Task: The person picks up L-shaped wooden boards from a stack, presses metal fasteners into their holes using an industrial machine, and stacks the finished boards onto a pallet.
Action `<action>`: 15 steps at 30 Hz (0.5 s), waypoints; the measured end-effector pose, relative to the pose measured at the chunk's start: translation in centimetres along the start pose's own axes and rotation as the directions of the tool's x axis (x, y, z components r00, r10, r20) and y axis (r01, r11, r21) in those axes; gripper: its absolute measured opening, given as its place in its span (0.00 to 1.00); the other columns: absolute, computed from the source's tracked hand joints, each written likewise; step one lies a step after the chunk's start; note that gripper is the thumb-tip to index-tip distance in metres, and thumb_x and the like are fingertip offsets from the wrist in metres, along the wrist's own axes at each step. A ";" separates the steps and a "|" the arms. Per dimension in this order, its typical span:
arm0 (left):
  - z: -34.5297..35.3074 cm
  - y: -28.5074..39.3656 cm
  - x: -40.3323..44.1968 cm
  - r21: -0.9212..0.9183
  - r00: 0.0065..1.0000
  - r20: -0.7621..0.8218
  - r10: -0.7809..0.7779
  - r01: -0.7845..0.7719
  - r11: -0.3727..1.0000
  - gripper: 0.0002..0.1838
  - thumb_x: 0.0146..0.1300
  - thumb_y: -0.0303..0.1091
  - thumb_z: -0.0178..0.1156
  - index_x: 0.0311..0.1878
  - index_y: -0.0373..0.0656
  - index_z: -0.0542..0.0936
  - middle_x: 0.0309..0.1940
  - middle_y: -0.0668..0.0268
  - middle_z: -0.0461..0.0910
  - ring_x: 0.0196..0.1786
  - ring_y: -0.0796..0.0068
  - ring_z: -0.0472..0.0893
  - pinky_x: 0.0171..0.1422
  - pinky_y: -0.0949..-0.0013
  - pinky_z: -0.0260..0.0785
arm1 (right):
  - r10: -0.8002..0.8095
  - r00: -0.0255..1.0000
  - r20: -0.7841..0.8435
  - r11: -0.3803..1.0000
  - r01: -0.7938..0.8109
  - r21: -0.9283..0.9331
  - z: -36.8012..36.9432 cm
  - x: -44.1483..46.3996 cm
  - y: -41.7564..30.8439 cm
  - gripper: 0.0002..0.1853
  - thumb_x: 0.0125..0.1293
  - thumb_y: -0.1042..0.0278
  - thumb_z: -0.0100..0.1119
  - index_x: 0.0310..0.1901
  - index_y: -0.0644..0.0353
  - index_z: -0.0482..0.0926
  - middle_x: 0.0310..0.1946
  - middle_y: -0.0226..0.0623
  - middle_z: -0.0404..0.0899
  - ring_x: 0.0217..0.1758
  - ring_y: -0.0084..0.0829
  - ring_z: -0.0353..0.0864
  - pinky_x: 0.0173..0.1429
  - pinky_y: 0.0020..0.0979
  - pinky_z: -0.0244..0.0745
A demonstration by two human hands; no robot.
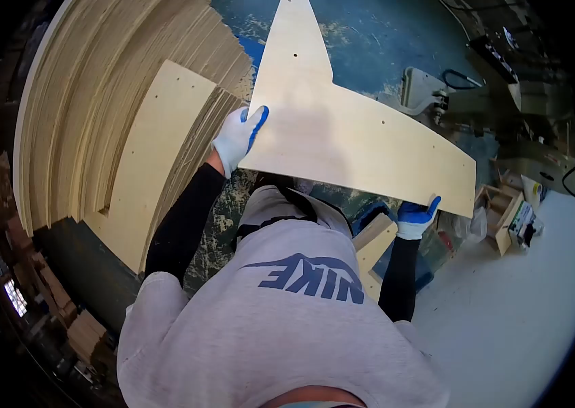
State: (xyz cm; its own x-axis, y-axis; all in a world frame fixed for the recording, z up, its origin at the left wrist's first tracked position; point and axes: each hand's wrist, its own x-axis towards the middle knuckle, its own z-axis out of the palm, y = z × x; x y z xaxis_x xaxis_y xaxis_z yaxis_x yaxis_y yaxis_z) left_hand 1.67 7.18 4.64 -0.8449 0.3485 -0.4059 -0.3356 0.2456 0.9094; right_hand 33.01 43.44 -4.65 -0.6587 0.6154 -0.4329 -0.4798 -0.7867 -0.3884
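Observation:
A pale plywood panel (369, 146) with several small drilled holes is held up in front of me, its pointed arm reaching toward the top of the view. My left hand (238, 136), in a white glove with blue coating, grips the panel's left edge, thumb on the top face. At the near right edge my right hand (417, 217), gloved alike, is closed on the panel with its thumb over the rim. The fingers of both hands are mostly hidden beneath the board. Close to my left arm lies a similar cut panel (155, 143) on a stack.
Tall stacks of cut plywood (90, 88) fill the left side. A wooden box (502, 214) with small items sits at the right, beside a white surface (512, 306). Dark machinery (526, 136) stands at the upper right. More wood pieces (376, 248) lie below my right hand.

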 end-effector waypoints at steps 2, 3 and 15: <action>2.0 0.9 5.3 0.039 0.996 0.091 0.024 -0.028 0.999 0.20 0.74 0.48 0.60 0.35 0.38 0.80 0.25 0.75 0.73 0.28 0.85 0.66 0.32 0.73 0.60 | -0.026 0.992 -0.121 0.999 0.020 -0.049 -0.3 1.5 1.3 0.20 0.75 0.56 0.59 0.62 0.58 0.77 0.61 0.36 0.81 0.63 0.32 0.80 0.66 0.34 0.77; 3.0 1.2 7.5 0.076 0.989 0.145 0.024 -0.035 0.996 0.21 0.74 0.49 0.60 0.35 0.38 0.80 0.25 0.75 0.73 0.28 0.84 0.66 0.32 0.73 0.61 | -0.032 0.980 -0.198 0.995 0.013 -0.096 -0.9 1.9 1.7 0.18 0.75 0.58 0.60 0.60 0.58 0.78 0.58 0.35 0.83 0.61 0.30 0.82 0.63 0.32 0.79; 12.4 4.8 30.9 0.634 0.753 0.607 -0.255 -0.265 0.726 0.34 0.72 0.60 0.56 0.39 0.27 0.83 0.28 0.53 0.82 0.30 0.62 0.80 0.41 0.60 0.71 | -0.396 0.713 -0.579 0.918 0.319 -0.235 9.1 -1.0 4.4 0.16 0.73 0.58 0.59 0.57 0.56 0.78 0.49 0.34 0.85 0.48 0.31 0.86 0.41 0.29 0.82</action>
State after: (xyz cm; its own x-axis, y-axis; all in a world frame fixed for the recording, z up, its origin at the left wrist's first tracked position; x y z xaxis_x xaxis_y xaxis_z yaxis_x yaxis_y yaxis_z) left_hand -20.90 30.30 -4.68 -0.2974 0.7486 -0.5926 0.2446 0.6597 0.7106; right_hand 26.24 38.93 1.45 0.0563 0.7777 -0.6261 -0.5143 -0.5149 -0.6858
